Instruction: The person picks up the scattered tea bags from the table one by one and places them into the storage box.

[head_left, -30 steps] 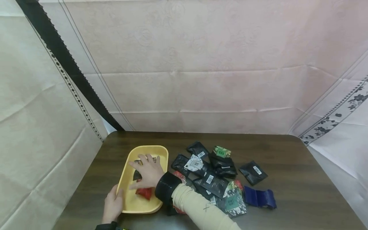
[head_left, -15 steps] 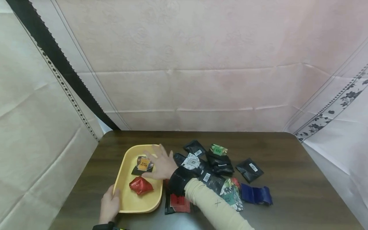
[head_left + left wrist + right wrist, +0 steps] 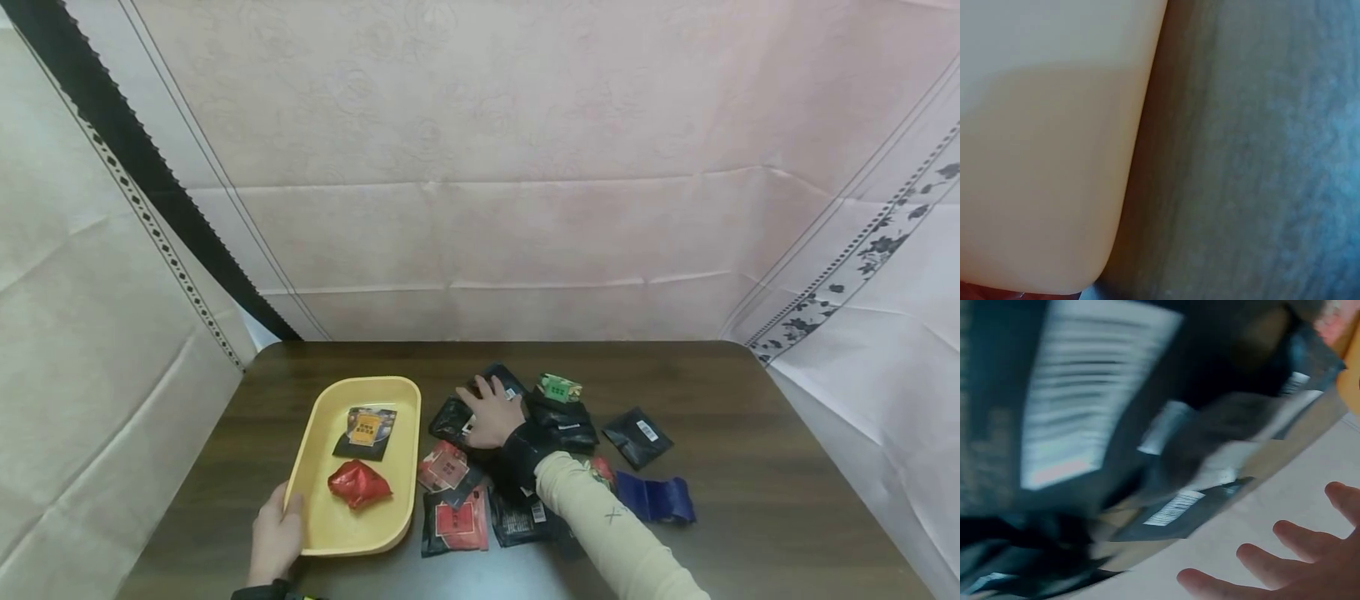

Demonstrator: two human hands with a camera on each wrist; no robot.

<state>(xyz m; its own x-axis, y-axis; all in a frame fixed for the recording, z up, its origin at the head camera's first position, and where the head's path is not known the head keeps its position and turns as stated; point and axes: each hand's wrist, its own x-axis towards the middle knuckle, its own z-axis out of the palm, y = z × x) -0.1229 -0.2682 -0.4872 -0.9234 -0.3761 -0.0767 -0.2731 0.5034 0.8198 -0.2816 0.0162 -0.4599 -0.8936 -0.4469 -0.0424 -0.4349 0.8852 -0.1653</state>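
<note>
Yellow tray (image 3: 405,467) has its rim pinched by the left hand (image 3: 276,537); the right hand (image 3: 491,417) spreads its grip over black packets (image 3: 450,421).

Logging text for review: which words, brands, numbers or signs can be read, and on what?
"X": mark on the cream sleeve.
Orange label, dark packet in the tray: too small.
Red label, red-and-black packet near the tray: too small.
Green-printed packet: too small.
White barcode label, black packet lying apart: too small.
White label, nearest packet, right wrist view: blurred.
</note>
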